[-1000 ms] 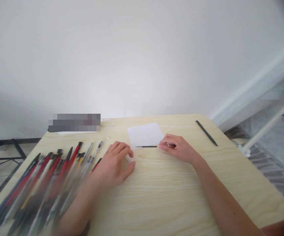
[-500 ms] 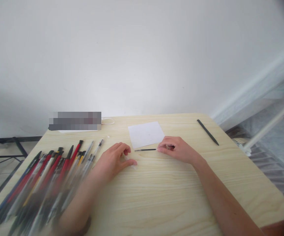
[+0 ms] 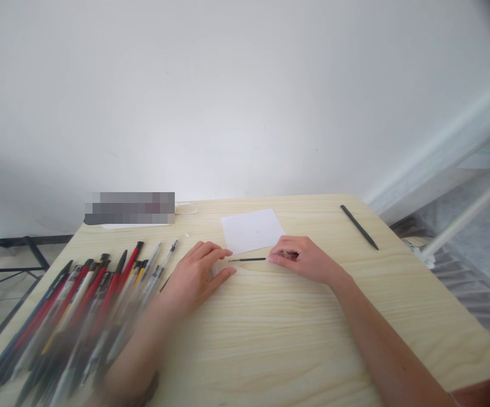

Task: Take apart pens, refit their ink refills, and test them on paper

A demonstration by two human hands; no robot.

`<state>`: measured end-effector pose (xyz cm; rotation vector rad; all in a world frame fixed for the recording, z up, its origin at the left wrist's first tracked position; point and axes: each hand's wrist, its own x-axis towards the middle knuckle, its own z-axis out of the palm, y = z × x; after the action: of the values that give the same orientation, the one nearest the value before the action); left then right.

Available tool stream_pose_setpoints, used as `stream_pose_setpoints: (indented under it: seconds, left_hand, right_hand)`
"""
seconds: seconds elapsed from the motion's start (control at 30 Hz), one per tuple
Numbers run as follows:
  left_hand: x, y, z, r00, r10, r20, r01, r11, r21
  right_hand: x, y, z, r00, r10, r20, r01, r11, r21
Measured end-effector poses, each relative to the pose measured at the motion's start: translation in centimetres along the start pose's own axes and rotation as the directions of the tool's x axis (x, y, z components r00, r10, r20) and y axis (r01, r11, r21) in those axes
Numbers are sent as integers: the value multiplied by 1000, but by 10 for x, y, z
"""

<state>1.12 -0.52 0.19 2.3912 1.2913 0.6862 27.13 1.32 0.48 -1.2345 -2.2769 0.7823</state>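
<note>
A thin dark pen refill [image 3: 251,259] lies roughly level above the table, just below the white paper. My right hand [image 3: 299,259] is closed, its thumb and fingertips pinching the right end of the refill. My left hand [image 3: 200,274] is at the other end, thumb and index finger spread on either side of the refill's pale tip. A gap shows between those fingers. Something faint and clear seems to sit under the left palm, too indistinct to name.
Many pens [image 3: 87,305] in red, black, white and clear lie to the left, partly blurred behind my left forearm. White paper [image 3: 253,230] lies ahead. A dark pen [image 3: 359,227] rests at the table's [image 3: 295,345] right. A blurred-out object [image 3: 130,208] stands at the back left.
My left hand's index finger has stretched out toward the refill's tip. My right hand has shifted slightly left with the refill.
</note>
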Motion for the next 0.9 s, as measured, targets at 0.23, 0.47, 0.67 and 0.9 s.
stream_pose_setpoints:
  seconds: [0.23, 0.47, 0.67, 0.9]
  left_hand:
    - [1, -5, 10, 997, 68, -31, -67, 997, 39]
    - [2, -6, 7, 996, 76, -43, -74, 996, 40]
    - [1, -9, 7, 996, 90, -13, -90, 996, -17]
    - [3, -10, 5, 995, 96, -38, -97, 995, -33]
  right_hand:
    - [1, -2, 5, 999, -26, -18, 27, 999, 45]
    - [-2, 5, -5, 999, 18, -36, -16, 999, 45]
    - [-6, 15, -16, 993, 62, -105, -60, 998, 18]
    - [-4, 2, -6, 998, 35, 56, -30, 995, -99]
